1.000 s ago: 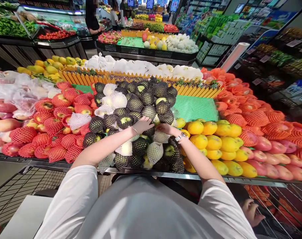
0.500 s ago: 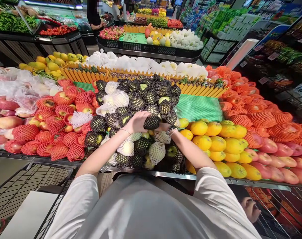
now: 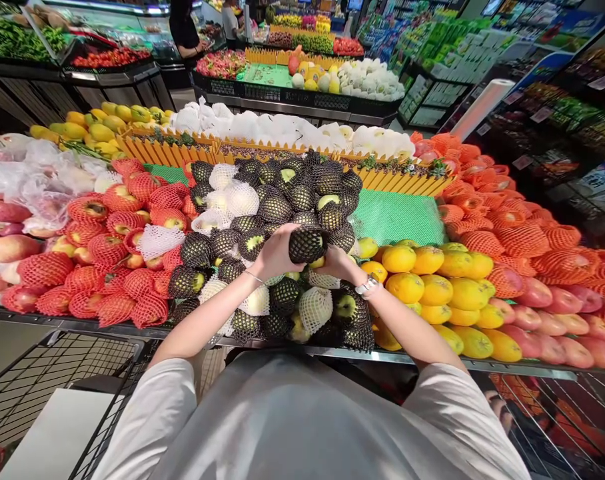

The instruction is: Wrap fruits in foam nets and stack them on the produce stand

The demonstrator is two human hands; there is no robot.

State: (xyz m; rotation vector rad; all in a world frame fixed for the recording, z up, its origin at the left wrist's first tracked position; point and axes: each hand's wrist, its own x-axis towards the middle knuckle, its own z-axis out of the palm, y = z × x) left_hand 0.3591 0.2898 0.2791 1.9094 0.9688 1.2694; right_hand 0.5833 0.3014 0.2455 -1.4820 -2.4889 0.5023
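Observation:
A yellow-green fruit in a black foam net is held over a heap of similar fruit. My left hand wraps its left side, thumb beneath. At its lower right, the curled fingers of my right hand press on the fruit, and some fingertips are hidden. Under and behind both hands lie more black-netted fruits, several in white nets among them. The held fruit's exact kind is hard to make out through the net.
Red-netted apples are heaped on the left, yellow papaya-like fruits on the right. An orange picket fence crosses behind the heap. A wire cart stands at lower left. A person in black stands beyond the display.
My right hand has shifted right and toward me, from behind the fruit to its lower right side. The netted fruit has turned and shows more of its side. My left hand keeps its hold.

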